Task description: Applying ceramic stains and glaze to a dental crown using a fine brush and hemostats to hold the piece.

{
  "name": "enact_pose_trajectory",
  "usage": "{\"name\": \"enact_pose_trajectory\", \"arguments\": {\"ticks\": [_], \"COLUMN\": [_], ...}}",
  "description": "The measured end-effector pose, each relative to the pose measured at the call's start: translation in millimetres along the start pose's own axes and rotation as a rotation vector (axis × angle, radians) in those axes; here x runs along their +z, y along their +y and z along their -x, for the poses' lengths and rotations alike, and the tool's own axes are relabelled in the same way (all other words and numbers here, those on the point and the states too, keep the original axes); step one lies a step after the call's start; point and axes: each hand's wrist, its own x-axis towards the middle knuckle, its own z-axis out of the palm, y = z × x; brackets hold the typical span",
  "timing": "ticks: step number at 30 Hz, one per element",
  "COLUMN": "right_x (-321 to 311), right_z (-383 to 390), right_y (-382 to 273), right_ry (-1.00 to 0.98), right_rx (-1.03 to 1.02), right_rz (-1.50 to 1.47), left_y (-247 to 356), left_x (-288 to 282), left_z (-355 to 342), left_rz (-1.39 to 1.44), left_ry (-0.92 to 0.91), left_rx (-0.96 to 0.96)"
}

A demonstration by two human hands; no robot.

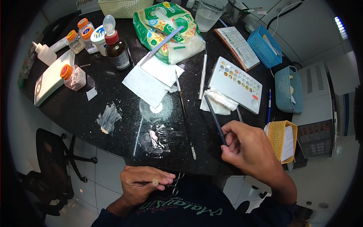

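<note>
Slanting up-left, the black brush (214, 119) sits in the right hand (247, 149) grip (left hand (145, 183) pinching a small pale piece (155, 182))

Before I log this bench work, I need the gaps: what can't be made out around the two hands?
Head view only:
- The small cream bead-like piece in the left hand: too small to identify.
- The metal scissor-handled tool under that hand: jaws hidden by the fingers.
- The thin dark brush handle in the right hand: lower end hidden in the grip.
- The white tray's colour wells: too small to tell contents.
</note>
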Motion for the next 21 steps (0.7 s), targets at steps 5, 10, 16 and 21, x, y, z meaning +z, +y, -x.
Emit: {"name": "enact_pose_trajectory", "arguments": {"ticks": [5, 10, 16, 21], "right_x": [-49, -84, -82, -81], "right_z": [1, -50, -103, -121], "right_y": [0, 33, 72, 88], "right_ry": [0.345, 0.427, 0.390, 0.403], "right_rx": [0.042, -0.252, -0.199, -0.218], "right_rz": [-0.534, -0.669, -0.491, -0.437], "left_y": [-2, -7, 0, -10], "left_x": [-18, -26, -27, -27], "left_z": [-10, -3, -4, -10], "left_rz": [-0.031, 0.040, 0.175, 0.040], "left_ry": [0.050, 0.123, 0.195, 0.220], "left_rx": [0.008, -0.094, -0.114, -0.043]}}
